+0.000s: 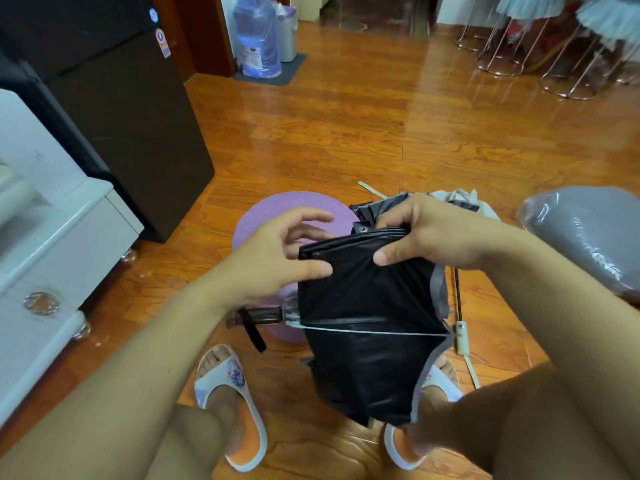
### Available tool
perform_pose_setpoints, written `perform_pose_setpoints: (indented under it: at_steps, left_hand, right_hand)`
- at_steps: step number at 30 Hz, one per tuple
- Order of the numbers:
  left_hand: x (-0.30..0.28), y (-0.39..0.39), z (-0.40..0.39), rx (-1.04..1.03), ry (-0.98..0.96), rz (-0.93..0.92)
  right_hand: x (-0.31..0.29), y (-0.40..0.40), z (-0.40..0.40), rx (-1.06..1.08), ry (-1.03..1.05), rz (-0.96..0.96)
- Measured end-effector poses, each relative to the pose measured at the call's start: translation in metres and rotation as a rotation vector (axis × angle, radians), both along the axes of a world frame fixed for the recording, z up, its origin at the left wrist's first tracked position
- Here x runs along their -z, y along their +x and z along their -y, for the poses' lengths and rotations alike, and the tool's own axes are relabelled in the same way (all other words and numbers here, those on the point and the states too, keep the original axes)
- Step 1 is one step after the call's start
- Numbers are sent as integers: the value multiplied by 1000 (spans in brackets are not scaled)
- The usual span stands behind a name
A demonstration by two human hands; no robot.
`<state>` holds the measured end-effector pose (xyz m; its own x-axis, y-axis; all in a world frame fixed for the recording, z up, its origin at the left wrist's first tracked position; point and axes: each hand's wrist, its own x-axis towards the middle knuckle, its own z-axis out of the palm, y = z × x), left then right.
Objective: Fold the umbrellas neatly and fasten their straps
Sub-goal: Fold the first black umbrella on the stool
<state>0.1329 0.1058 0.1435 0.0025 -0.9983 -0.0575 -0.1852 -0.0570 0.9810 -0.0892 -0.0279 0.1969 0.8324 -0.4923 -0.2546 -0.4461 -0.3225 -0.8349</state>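
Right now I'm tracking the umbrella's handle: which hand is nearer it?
Left. The left hand pinches fabric just above the handle; the right hand grips the canopy's top edge, farther right.

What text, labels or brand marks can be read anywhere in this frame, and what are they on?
No text is legible.
Black cabinet: round blue sticker and orange-and-white sticker, both too blurred to read.
Water jug: label too blurred.
Left slipper: picture print, no words.
Black umbrella: no lettering visible.
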Motion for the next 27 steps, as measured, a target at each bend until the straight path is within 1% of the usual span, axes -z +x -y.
perform_pose_setpoints:
  at_steps: [1, 4, 5, 6, 8, 11, 13, 15, 16, 17, 18, 20, 23, 25, 27]
  left_hand:
    - [5, 10, -4, 78, 43, 61]
    - [24, 36, -19, 310, 282, 492]
    - [31, 40, -23, 335, 343, 598]
    - [38, 40, -25, 323, 359, 674]
    - [49, 33, -23, 242, 253, 766]
    - [44, 13, -16, 35, 21, 958]
    - [34, 5, -14, -42, -220, 1056]
    - [25, 1, -17, 1, -448, 1064]
    - [22, 1, -18, 27, -489, 1047]
    - [19, 3, -19, 41, -487, 1020]
    - [16, 5, -20, 39, -462, 980]
    - [8, 11, -22, 27, -363, 863]
    - [1, 18, -24, -13, -202, 603]
    - [-1, 14, -26, -55, -123, 477]
    - [-3, 10, -29, -65, -38, 416]
  right_hand:
    - [-7, -2, -4, 9, -12, 4]
    - [-34, -7, -13, 64, -46, 16]
    - [-44, -8, -13, 81, -55, 12]
    - [-54, -10, -13, 99, -64, 8]
    - [-75, -14, -12, 146, -49, 11]
    - [-103, -21, -9, 204, 36, 34]
    - [-115, -29, -4, 264, 67, 33]
    - [-123, -39, 1, 297, 78, 30]
    - [-126, -44, 2, 302, 72, 36]
    - [-126, -48, 2, 306, 51, 46]
    - [-125, -52, 1, 303, 2, 54]
    - [-118, -58, -7, 243, -212, 22]
    - [-92, -62, -26, 74, -517, -77]
    - [-72, -62, -36, -8, -658, -80]
    - [-56, -64, -38, -2, -722, -67]
